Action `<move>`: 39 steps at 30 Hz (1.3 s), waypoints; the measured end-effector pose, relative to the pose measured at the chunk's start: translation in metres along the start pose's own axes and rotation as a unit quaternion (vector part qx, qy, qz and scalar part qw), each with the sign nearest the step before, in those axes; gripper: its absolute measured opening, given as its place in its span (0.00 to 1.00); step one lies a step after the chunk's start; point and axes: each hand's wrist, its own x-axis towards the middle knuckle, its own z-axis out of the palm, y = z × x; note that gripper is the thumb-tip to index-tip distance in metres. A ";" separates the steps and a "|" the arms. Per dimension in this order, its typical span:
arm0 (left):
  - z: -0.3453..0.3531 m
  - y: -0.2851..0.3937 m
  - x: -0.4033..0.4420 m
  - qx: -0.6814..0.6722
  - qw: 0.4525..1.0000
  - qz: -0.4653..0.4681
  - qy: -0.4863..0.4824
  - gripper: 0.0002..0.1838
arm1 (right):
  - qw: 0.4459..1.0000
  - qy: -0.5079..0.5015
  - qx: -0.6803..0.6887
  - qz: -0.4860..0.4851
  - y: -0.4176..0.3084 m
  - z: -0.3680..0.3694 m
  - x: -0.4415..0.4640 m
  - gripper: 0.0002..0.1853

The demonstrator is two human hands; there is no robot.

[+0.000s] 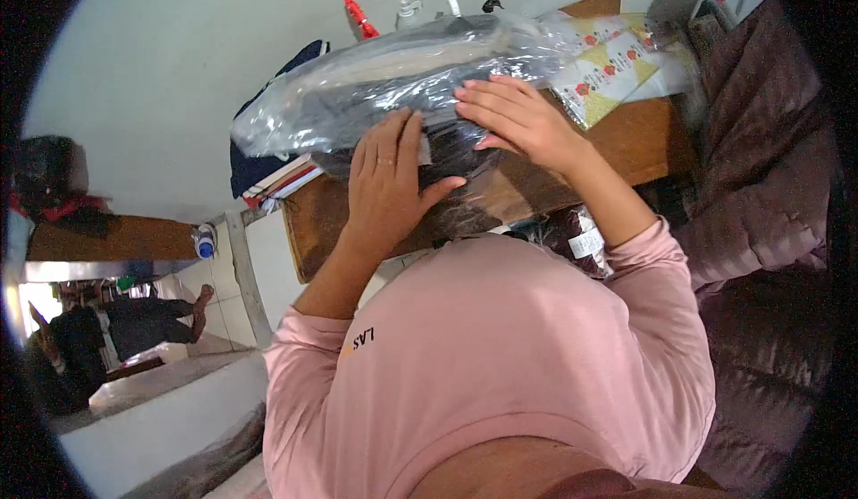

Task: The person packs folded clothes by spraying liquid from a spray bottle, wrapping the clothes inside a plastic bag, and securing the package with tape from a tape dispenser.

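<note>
A long clear plastic bag [357,79] with dark and pale contents lies across the wooden table [536,173]. On its near side, my left hand [389,173] rests with the thumb spread out to the right and the fingers pointing away from me. My right hand [518,119] lies flat on the plastic further right, its fingers extended to the left. Both palms face down on the bag, and neither hand grips anything. The bag's right end touches a patterned white and gold packet with red flowers [608,70].
Books [286,177] and dark cloth [246,173] are at the table's left end. Against the wall sit a red item [360,18] and small white items. Brown quilted fabric [760,195] is at right. Another person [147,325] is at far left, beyond a doorway.
</note>
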 end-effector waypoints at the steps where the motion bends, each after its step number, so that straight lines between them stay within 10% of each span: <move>1: 0.012 0.000 0.000 0.036 0.999 -0.004 0.002 0.37 | 1.000 0.021 0.004 0.003 0.005 0.005 -0.003 0.27; 7: 0.038 0.006 -0.011 0.147 0.987 0.055 0.012 0.35 | 0.981 0.189 0.018 0.033 0.014 0.022 -0.049 0.19; 10: 0.034 0.002 -0.013 0.187 0.981 0.056 0.019 0.30 | 0.871 0.383 -0.043 0.305 0.078 0.038 -0.092 0.18; 16: 0.036 0.001 -0.008 0.191 0.979 0.067 0.031 0.29 | 0.806 -0.025 -0.159 0.569 0.240 0.129 -0.173 0.31; 26: 0.031 0.003 -0.001 0.163 0.984 0.065 0.027 0.25 | 0.831 -0.087 -0.132 0.533 0.220 0.149 -0.152 0.30; 32: 0.035 -0.001 -0.001 0.172 0.982 0.074 0.038 0.26 | 0.753 -0.078 0.179 0.628 0.277 0.185 -0.191 0.22; 39: 0.035 0.000 -0.006 0.167 0.982 0.078 0.035 0.28 | 0.821 -0.126 0.062 0.553 0.257 0.137 -0.140 0.16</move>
